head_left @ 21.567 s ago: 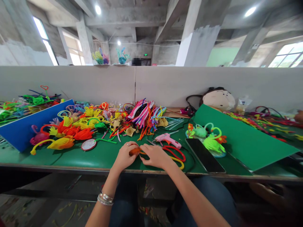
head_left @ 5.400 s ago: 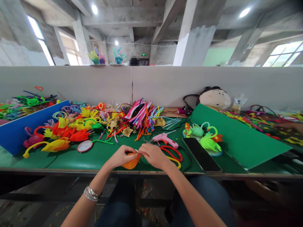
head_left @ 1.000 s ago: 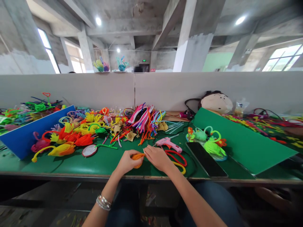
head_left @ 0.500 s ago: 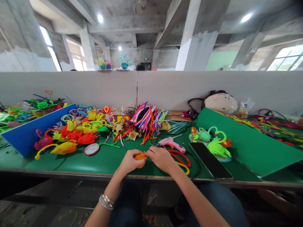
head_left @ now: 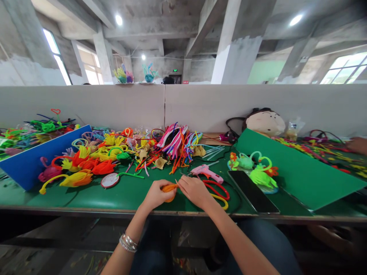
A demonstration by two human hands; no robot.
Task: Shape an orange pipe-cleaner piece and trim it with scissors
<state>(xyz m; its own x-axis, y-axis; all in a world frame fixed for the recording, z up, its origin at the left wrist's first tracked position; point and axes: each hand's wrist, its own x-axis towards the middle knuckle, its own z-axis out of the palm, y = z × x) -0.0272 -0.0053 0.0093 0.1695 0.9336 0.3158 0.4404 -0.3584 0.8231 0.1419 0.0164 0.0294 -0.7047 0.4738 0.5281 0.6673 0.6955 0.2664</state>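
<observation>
In the head view, taking the hands as the dial's centre, the left hand (head_left: 156, 194) is closed around an orange bundle (head_left: 169, 188), and the right hand (head_left: 193, 190) pinches its narrow end between the fingertips. The bundle sits near the front edge of the green table (head_left: 114, 200), which runs across at six o'clock. The widest bare stretch of tabletop opens toward nine o'clock, bounded above by a white disc (head_left: 110, 180) and farther out by a blue board (head_left: 43, 158) near ten. Room is tighter rightward: a pink glue gun (head_left: 208, 172) at two, a red loop (head_left: 225, 194) near three, then a phone (head_left: 252, 191). Fuzzy stems (head_left: 173, 141) are heaped at twelve.
</observation>
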